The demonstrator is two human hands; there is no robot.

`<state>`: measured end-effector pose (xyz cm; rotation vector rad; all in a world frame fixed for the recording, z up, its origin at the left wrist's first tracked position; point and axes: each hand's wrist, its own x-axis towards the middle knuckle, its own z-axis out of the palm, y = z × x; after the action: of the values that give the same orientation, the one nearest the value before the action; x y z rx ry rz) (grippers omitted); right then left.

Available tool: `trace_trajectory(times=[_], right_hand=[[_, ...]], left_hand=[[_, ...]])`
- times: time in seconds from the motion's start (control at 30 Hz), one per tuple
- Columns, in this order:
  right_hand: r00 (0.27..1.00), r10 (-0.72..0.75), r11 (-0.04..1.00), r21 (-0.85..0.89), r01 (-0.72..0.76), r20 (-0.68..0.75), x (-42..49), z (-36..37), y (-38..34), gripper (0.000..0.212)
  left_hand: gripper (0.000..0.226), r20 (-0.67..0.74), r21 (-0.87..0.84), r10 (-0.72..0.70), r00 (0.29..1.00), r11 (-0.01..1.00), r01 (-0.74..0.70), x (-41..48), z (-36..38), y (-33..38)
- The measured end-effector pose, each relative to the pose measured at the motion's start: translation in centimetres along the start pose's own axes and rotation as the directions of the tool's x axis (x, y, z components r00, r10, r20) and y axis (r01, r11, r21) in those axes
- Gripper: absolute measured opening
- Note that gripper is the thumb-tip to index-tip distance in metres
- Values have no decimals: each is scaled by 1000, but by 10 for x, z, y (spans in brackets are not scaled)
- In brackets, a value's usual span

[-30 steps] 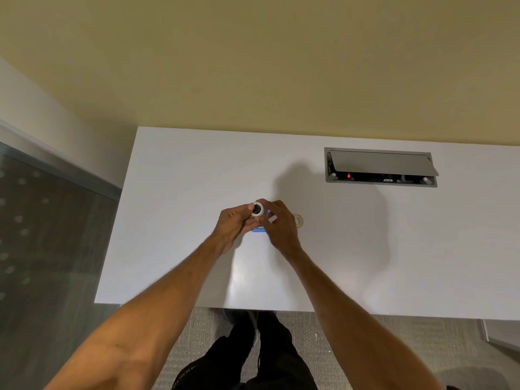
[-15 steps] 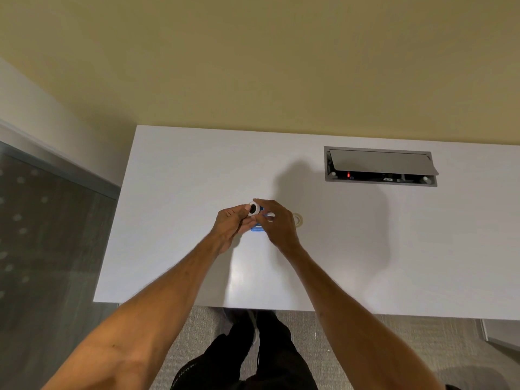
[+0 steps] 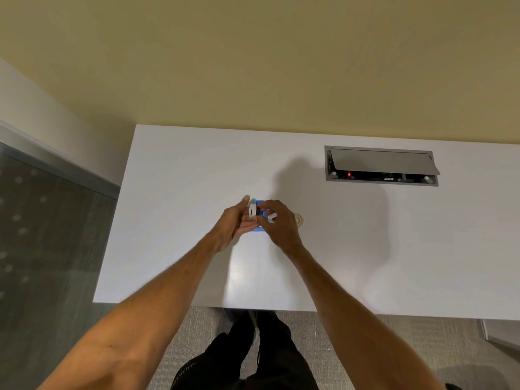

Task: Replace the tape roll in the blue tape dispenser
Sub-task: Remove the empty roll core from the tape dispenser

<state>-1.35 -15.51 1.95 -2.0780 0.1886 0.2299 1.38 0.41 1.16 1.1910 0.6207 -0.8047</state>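
Observation:
A small white tape roll [image 3: 253, 210] with a dark core stands edge-on between both hands above the white desk [image 3: 174, 209]. My left hand [image 3: 232, 222] cups it from the left, thumb raised beside it and fingers stretched underneath. The blue tape dispenser [image 3: 257, 228] is mostly hidden; only blue slivers show under and behind the roll. My right hand [image 3: 282, 226] grips the dispenser from the right, its fingertips on top next to the roll. A small white piece [image 3: 271, 219] shows at my right hand's fingers. Another pale tape ring [image 3: 298, 220] lies flat on the desk just right of my right hand.
A grey cable box [image 3: 381, 166] with its lid tilted open is set into the desk at the back right. The desk's near edge [image 3: 365, 313] runs above grey carpet and my dark trousers [image 3: 247, 358]. A glass partition [image 3: 42, 235] stands left.
The roll has turned from facing me to edge-on and sits down against the blue dispenser. My left hand has opened wider, thumb lifted. Both hands shifted slightly.

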Motion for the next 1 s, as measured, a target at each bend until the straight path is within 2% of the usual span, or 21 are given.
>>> trace_trajectory(times=[0.1,0.4,0.63,0.87,1.0], right_hand=[[1000,-1,1000,15,1,-7,1,-1,0,24],[998,64,994,91,-64,-1,9,1,1,20],[998,67,996,61,-67,0,15,8,2,15],[991,133,984,122,-132,-2,25,12,7,16],[983,184,968,170,-183,10,30,13,10,17]], left_hand=[[44,-17,79,31,999,996,-29,2,0,1],[50,11,-22,-25,1000,999,25,3,-6,0],[49,-64,74,110,992,992,-105,13,-11,-4],[35,-279,146,221,935,972,-186,18,-20,-2],[38,-384,309,289,877,935,-173,22,-26,2]])
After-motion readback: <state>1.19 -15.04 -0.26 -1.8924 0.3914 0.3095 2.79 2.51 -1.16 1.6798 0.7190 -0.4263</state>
